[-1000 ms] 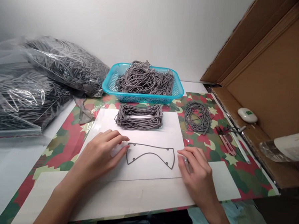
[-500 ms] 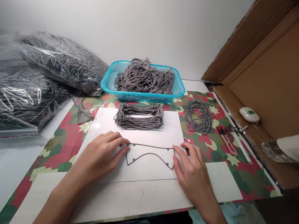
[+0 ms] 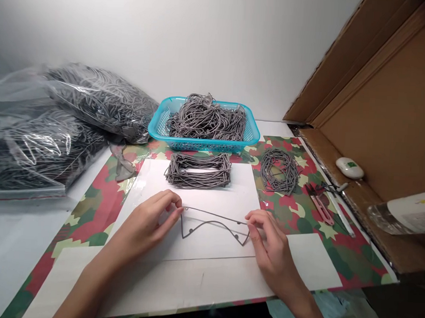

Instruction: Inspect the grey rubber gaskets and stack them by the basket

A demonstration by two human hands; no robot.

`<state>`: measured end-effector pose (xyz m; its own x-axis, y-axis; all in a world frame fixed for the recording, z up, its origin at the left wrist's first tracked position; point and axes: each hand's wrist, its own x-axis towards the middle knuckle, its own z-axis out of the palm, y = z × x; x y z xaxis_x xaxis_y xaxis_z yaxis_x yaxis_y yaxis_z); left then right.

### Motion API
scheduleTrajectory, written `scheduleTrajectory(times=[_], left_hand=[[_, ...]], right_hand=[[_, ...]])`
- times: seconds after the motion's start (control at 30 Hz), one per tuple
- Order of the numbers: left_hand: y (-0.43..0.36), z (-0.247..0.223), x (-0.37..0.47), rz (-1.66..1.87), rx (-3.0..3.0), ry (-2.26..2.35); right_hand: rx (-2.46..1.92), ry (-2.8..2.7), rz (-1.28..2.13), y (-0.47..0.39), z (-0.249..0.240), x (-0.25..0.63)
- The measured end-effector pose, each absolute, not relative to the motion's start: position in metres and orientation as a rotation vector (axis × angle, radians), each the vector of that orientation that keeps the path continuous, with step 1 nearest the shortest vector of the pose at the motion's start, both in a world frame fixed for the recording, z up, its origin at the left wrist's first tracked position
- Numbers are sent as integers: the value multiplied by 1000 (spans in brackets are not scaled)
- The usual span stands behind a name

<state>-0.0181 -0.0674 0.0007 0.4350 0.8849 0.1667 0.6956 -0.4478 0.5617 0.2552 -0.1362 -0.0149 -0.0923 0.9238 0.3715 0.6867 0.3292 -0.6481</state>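
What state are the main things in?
Thin grey curved frame, upper edge raised
Left hand, pinching its left end
Right hand, pinching its right end
Blue plastic basket, heaped with grey loops
Rectangular grey frame stack, roughly aligned
Round grey heap, loosely piled
Clear plastic bags, bulging
Pink-handled snips, lying down

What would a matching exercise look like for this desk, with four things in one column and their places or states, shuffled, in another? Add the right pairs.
Things
1. Thin grey frame
2. Turquoise basket
3. Pink-handled tool
4. White rounded object

Places or states
A. On the cardboard ledge
B. Heaped with grey loops
C. Lying on the camouflage-patterned cover
D. Pinched between the left hand and right hand

Right pairs: 1-D, 2-B, 3-C, 4-A
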Motion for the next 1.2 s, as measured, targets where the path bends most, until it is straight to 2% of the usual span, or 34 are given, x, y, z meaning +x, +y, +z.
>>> scheduleTrajectory(times=[0.17, 0.37, 0.57, 0.73, 1.2], left_hand=[[-70, 12, -11, 787, 1824, 1221], [-56, 28, 1, 865, 1471, 1149], [-13, 45, 9, 1068, 1411, 1303], [14, 41, 10, 1168, 1445, 1387], [19, 20, 3, 1197, 1682, 1659]], right_hand=[[-1369, -1396, 1027, -133, -2, 247], [-1144, -1236, 1343, -103, 31, 240], [-1157, -1159, 1298, -41, 49, 235], [-1188, -1117, 1220, -3, 46, 221], [-1199, -1156, 1063, 3, 35, 221]])
